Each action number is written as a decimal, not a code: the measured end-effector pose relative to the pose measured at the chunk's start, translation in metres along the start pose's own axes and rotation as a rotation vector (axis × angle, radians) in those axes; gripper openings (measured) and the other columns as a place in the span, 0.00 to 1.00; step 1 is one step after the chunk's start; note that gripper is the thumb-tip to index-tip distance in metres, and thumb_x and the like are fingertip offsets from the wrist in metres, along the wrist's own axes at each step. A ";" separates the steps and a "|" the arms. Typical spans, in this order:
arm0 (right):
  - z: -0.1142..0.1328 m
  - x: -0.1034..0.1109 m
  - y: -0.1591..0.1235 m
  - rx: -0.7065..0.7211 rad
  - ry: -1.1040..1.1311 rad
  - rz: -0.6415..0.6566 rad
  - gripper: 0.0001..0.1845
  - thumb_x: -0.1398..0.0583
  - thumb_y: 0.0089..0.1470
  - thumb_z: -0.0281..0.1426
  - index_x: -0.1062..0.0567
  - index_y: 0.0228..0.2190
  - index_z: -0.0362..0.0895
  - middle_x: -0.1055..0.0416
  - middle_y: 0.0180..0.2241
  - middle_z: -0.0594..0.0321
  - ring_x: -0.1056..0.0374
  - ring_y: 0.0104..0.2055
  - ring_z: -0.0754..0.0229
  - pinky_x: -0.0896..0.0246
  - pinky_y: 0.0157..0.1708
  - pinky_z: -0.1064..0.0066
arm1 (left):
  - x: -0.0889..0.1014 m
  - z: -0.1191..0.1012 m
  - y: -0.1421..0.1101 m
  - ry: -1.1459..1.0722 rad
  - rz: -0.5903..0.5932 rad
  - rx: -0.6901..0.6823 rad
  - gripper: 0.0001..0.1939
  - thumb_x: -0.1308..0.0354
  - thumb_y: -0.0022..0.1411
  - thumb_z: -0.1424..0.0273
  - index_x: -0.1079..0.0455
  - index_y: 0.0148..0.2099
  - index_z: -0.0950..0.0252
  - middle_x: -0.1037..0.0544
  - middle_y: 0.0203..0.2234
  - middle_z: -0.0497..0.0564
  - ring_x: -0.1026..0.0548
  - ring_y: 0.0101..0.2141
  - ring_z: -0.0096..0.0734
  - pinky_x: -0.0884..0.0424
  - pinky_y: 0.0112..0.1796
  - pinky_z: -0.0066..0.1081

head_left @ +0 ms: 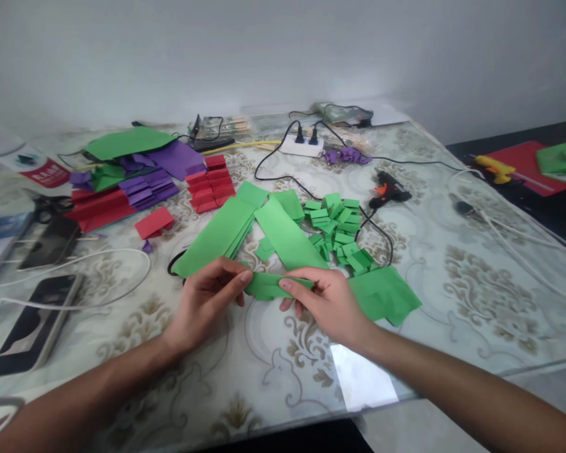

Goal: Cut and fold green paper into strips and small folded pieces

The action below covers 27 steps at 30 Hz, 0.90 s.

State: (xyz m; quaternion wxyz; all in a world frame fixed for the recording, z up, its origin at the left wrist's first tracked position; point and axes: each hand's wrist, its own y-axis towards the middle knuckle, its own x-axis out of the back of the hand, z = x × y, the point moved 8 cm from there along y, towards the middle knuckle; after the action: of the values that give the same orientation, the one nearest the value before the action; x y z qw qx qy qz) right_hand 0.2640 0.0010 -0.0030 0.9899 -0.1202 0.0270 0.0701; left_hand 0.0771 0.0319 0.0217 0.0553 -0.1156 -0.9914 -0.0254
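Observation:
Between my two hands a folded strip of green paper [266, 285] is held level above the patterned tablecloth [259, 365]. My left hand [216, 290] pinches its left end, thumb on top. On the right end my right hand [318, 296] presses with the thumb, fingers curled beneath. Just beyond lie long green paper strips, a stack [217, 236] leaning left and one strip [290, 236] slanting right. Small folded green pieces [337, 229] are heaped behind my right hand. A wider green sheet [389, 292] lies partly under that hand's far side.
Red folded paper [210, 185], purple paper [148, 187] and a paper cup [38, 167] stand back left. Two phones [33, 324] lie left. A black glue gun [389, 190] and white power strip [302, 145] with trailing cords are behind. A yellow glue gun [495, 167] is far right.

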 end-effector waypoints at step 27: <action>-0.004 -0.026 -0.007 0.001 -0.112 0.299 0.23 0.36 0.59 0.47 0.29 0.23 0.42 0.47 0.19 0.73 0.53 0.21 0.69 0.62 0.19 0.74 | -0.032 0.004 -0.010 0.185 0.355 -0.003 0.14 0.43 0.72 0.61 0.28 0.35 0.65 0.31 0.23 0.45 0.33 0.25 0.26 0.36 0.26 0.26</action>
State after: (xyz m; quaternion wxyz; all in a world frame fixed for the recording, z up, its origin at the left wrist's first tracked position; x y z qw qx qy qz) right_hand 0.2387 -0.0100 -0.0029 0.9685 -0.1101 -0.0106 0.2231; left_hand 0.1050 0.0154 0.0137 0.1498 -0.2858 -0.9461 -0.0275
